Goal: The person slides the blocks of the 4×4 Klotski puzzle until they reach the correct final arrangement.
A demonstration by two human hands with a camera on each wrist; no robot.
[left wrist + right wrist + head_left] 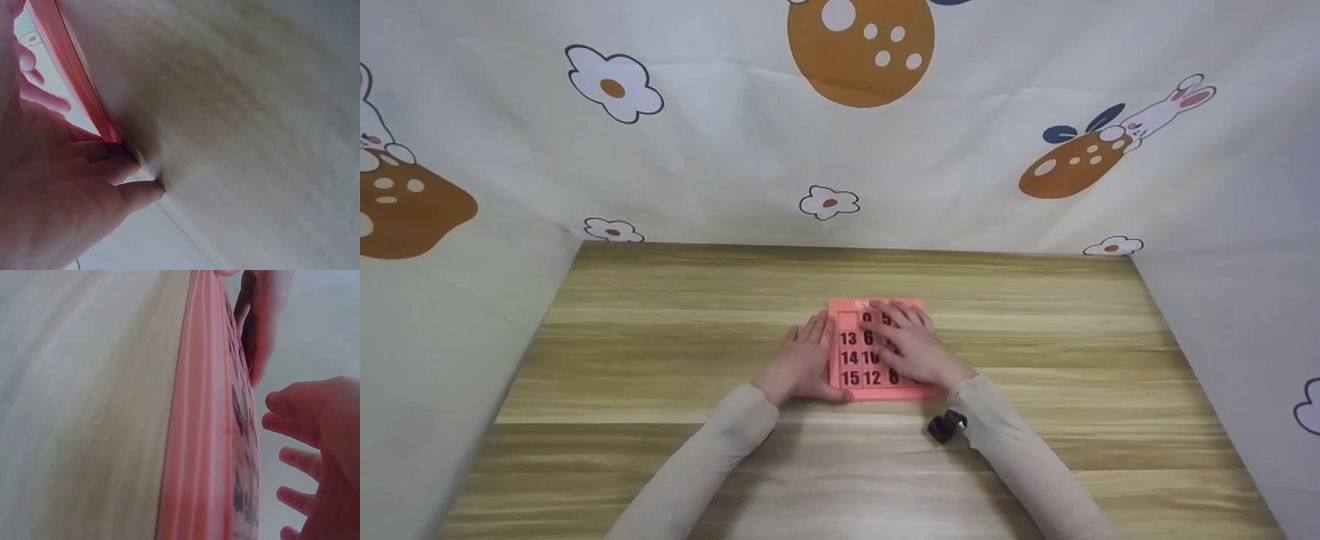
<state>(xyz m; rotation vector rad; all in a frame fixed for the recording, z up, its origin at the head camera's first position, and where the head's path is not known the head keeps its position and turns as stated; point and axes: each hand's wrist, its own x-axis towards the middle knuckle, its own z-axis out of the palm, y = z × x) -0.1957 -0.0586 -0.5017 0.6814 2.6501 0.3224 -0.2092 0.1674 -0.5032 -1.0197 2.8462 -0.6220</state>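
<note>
A pink sliding number puzzle (pixel 848 394) lies flat on the wooden table, its black-numbered tiles facing up. The tile slot at its upper left shows bare pink, with 13, 14 and 15 in the column below. My left hand (pixel 804 367) rests along the puzzle's left side, fingers straight and thumb at the near left corner. In the left wrist view, fingertips of the left hand (pixel 79 174) meet the pink side and the table. My right hand (pixel 913 346) spreads over the right-hand tiles, hiding several. The right wrist view shows the right hand's fingers (pixel 301 461) extended, slightly above the tiles.
The wood-grain table (pixel 660 337) stretches to both sides of the puzzle. Pale cloth walls (pixel 720 150) with fruit, rabbit and flower prints enclose it at the back and sides. A small black device (pixel 945 426) sits at my right wrist.
</note>
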